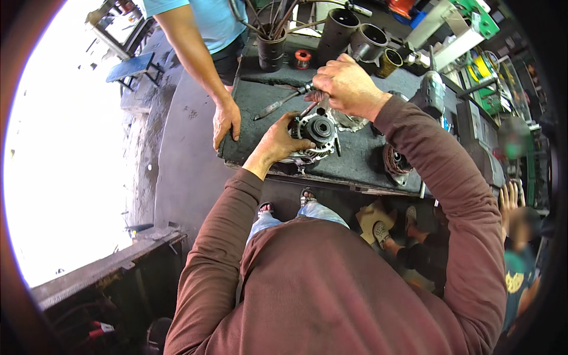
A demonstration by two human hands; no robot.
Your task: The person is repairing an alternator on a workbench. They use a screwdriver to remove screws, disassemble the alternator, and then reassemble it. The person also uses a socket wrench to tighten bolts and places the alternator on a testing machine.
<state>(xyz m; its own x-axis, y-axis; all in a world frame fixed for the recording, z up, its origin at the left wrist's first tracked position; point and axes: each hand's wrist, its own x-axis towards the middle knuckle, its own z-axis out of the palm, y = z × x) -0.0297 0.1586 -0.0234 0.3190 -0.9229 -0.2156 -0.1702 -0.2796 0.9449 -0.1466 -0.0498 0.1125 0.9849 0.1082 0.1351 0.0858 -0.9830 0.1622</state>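
Left of the dark tabletop (pixel 364 158), a smooth grey floor (pixel 192 148) spreads toward a low blue bench (pixel 131 66) and glaring white daylight (pixel 59 171), while green-and-white metal framework (pixel 480 22) stands past the tabletop's far right corner.

Gap over bench (pixel 360 155) at centre, between round part (pixel 320 130) and coil (pixel 390 161). Narrower gap left of centre, between co-worker's hand (pixel 226 122) and left hand (pixel 276 144); rod (pixel 277 107) slants across its upper side. Cans (pixel 338 36), spool (pixel 303 58) block upper centre; drill (pixel 432 94) blocks upper right.
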